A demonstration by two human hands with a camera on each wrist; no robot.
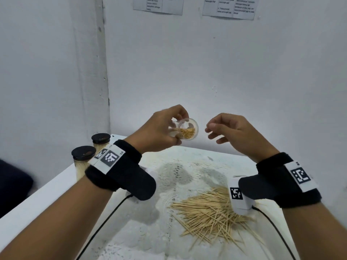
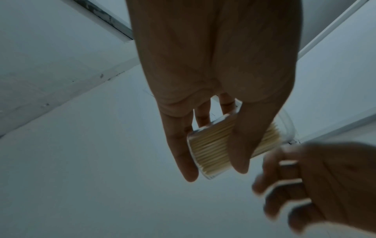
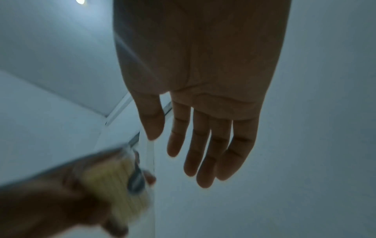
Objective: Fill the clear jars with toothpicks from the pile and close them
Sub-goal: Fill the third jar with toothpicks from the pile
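My left hand (image 1: 165, 128) holds a clear jar (image 1: 187, 129) up in the air, tilted so its open mouth faces me. Toothpicks fill roughly its lower half. In the left wrist view the thumb and fingers (image 2: 242, 145) wrap the jar (image 2: 211, 149) and the toothpicks lie side by side inside. My right hand (image 1: 227, 131) hovers just right of the jar, fingers relaxed and empty; its palm (image 3: 203, 128) shows open in the right wrist view. A loose pile of toothpicks (image 1: 208, 209) lies on the table under my right wrist.
Two filled jars with black lids (image 1: 83, 152) (image 1: 100, 138) stand at the table's far left corner by the wall. A white lace cloth (image 1: 174, 175) covers the table. Black cables (image 1: 105, 220) run from both wrist cameras. Papers hang on the wall.
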